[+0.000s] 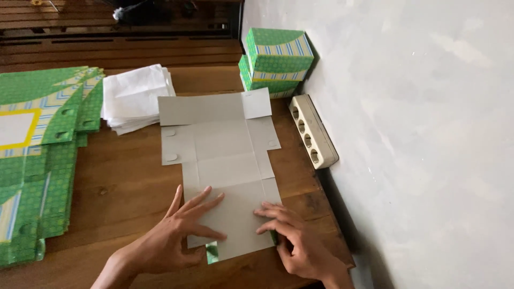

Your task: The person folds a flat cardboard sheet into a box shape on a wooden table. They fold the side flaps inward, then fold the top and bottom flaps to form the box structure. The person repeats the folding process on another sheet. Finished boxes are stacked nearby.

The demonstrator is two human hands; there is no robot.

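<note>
Both grips press flat and open-fingered on the near end of the grey cardboard blank (222, 160), the left hand (179, 230) and right hand (292, 238) equally close, its long axis running straight away from them across the table (123, 182).

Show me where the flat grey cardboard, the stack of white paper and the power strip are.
flat grey cardboard (222, 147): head view, centre panel.
stack of white paper (136, 96): head view, top sheet.
power strip (312, 130): head view, socket face.
</note>
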